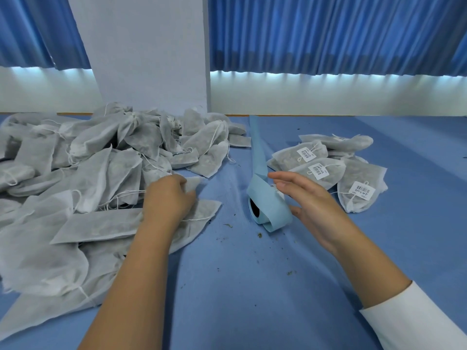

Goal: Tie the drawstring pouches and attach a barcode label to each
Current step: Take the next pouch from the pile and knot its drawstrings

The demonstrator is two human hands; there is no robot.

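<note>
The left hand [169, 195] is down on the near edge of the big pile [83, 173] of untied pouches on the left side of the bench [252, 286]. Its fingers [185, 185] are curled over the corner of one pouch [193, 183], so it seems to be picking the next one. That pouch lies right under the fingers and pokes out toward the middle of the bench. How far it runs back under the hand, I cannot tell.

The right hand [310, 205] is open, with its fingers straight and spread a little. It is just beside the blue roll [267, 208] of labels, on the roll's right side. I cannot tell if it is touching the roll. The roll lies on its side between the two hands, and its loose strip runs away toward the far wall.

The done pouches [328, 168], tied and with barcode labels on them, sit in a small heap past the right hand.

So the left hand is nearer the pouches and the right hand is nearer the labels. Most of the pouches are not yet done.
</note>
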